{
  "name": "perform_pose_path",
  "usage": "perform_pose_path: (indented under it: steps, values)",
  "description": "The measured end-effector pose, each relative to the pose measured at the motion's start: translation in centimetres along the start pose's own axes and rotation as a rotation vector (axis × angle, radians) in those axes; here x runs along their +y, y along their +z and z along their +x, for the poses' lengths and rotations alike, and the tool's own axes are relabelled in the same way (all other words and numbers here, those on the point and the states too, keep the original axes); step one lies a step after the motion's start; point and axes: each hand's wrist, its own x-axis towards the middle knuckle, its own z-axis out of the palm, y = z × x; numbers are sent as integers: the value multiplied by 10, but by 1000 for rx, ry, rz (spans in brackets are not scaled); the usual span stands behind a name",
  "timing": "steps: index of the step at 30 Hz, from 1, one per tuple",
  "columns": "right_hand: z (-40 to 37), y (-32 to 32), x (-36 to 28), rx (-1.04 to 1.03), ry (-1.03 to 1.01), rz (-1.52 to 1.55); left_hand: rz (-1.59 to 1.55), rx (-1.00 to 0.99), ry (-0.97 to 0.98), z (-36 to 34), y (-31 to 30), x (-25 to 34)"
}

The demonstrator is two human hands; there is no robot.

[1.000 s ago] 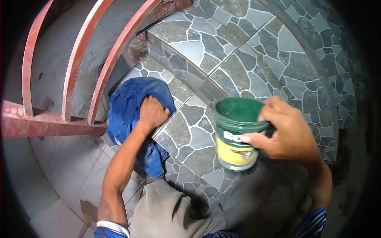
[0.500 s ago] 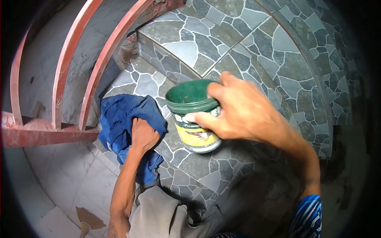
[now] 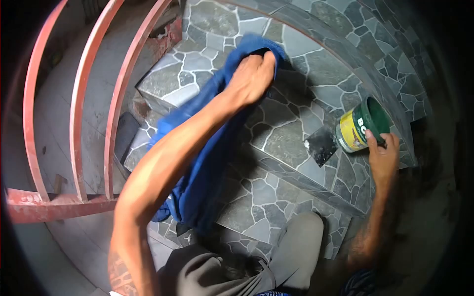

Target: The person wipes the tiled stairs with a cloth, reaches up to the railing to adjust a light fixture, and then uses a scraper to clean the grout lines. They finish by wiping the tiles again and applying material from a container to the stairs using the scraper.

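My left hand [image 3: 253,76] is closed on the top of a blue cloth [image 3: 207,163], which stretches from the upper middle down to the lower left across the steps. Over on the right, my right hand [image 3: 383,153] grips the rim of a green bucket [image 3: 351,130] with a yellow and white label. The bucket is tilted, its open mouth facing right, close above the stone-patterned step [image 3: 286,145]. Just left of the bucket's base, a small dark square piece [image 3: 322,146] with pale specks lies on the step.
Curved red metal railing bars [image 3: 78,108] stand on the left, rising from a red base rail [image 3: 64,209]. Higher stone-patterned steps curve round at the top and right. My knee [image 3: 303,237] is bent at the bottom middle.
My left hand has lifted the blue cloth up and to the right, stretching it out. My right hand has carried the green bucket right, and the dark square piece now shows.
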Motion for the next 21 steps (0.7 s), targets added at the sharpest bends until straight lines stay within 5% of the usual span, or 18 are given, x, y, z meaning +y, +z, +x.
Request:
perform_pose_path:
  steps: [2,4,5,7,9,11,12,13,15,17,19,21]
  values:
    - [-12,9,40,132,-61,-234,248,-23,-92,27,54,-50]
    - [-28,23,67,178,93,-82,617,-2,-73,33,102,-95]
    - [-36,31,77,188,171,-11,618,-61,-291,27,112,-73]
    - [-49,38,93,183,209,4,610,-232,-118,21,149,-92]
    - [-58,43,96,169,210,24,643,-178,68,9,152,-89]
    - [-59,40,98,169,169,22,973,122,403,27,147,-126]
    - [-58,37,100,161,155,40,884,254,520,40,134,-143]
    - [-55,39,100,164,142,64,1060,207,362,54,129,-149]
    - [-72,39,99,126,165,105,1025,110,334,47,127,-154]
    - [-69,41,96,121,180,152,848,-51,84,30,139,-122]
    - [-64,53,91,151,182,173,959,-199,203,37,140,-117]
    - [-72,55,100,144,265,289,947,68,298,45,122,-134]
